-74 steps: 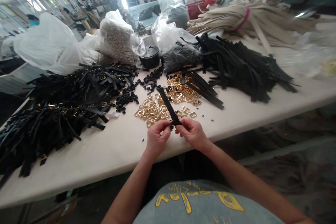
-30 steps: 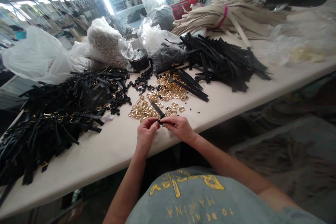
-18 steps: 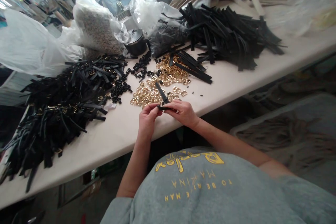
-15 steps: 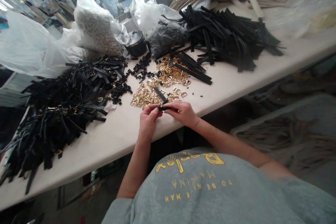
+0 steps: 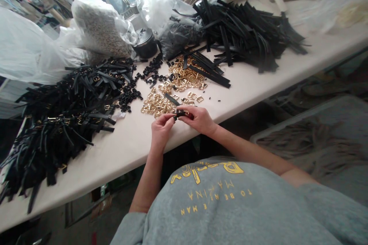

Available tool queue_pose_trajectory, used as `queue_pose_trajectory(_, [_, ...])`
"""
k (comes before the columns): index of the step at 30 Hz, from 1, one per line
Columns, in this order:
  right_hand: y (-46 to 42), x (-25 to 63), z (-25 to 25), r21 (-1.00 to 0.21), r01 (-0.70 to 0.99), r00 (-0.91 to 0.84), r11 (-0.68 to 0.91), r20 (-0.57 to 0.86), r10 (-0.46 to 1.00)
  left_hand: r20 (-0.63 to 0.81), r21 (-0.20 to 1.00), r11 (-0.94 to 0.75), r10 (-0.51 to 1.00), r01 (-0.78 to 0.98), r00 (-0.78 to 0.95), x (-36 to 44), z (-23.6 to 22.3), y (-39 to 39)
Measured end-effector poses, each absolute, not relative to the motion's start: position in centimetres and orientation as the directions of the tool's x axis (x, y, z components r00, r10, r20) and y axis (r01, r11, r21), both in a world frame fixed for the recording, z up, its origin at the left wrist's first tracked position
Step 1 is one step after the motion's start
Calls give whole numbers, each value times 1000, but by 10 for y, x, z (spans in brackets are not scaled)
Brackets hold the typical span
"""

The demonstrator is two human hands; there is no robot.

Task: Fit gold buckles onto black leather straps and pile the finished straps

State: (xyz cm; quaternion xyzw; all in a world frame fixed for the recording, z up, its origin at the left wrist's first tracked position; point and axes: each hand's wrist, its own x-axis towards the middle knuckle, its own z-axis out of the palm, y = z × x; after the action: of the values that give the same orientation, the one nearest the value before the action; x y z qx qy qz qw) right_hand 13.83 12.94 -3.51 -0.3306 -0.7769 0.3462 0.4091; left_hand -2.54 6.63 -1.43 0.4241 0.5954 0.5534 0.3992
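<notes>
Both hands meet at the table's near edge over one black strap [image 5: 171,99]. My left hand [image 5: 161,127] pinches its lower end between thumb and fingers. My right hand [image 5: 199,119] grips the strap's folded part from the other side. The strap's free end points up and away over the gold buckles. Whether a buckle or loop is on the strap is hidden by the fingers. Just beyond the hands lie loose gold buckles [image 5: 156,104], with a second heap of gold buckles [image 5: 186,74] behind them. Small black loops [image 5: 129,98] are scattered to the left.
Black straps with buckles [image 5: 57,134] are heaped at the left. Plain black straps [image 5: 244,32] lie at the back right. A dark metal pot [image 5: 145,44] stands between a bag of pale pieces [image 5: 97,26] and a bag of black pieces [image 5: 179,34]. A bin [image 5: 316,138] is below right.
The strap has been turned between my fingers, and its free end now points further left. My right fingers have shifted on the folded part. The whole view has moved slightly.
</notes>
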Motion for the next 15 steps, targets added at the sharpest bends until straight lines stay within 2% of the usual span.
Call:
queue_pose_trajectory(3, [128, 139, -33, -784, 213, -450, 584, 452, 771, -106, 994, 88, 940, -69, -324, -27, -20, 66])
queue_pose_trajectory(8, [128, 139, -32, -736, 221, -473, 640, 493, 730, -171, 970, 107, 939, -219, -299, -28, -22, 66])
queue_pose_trajectory(15, [128, 139, -33, -733, 253, -508, 631, 455, 732, -210, 956, 133, 933, -263, -293, -28, -15, 67])
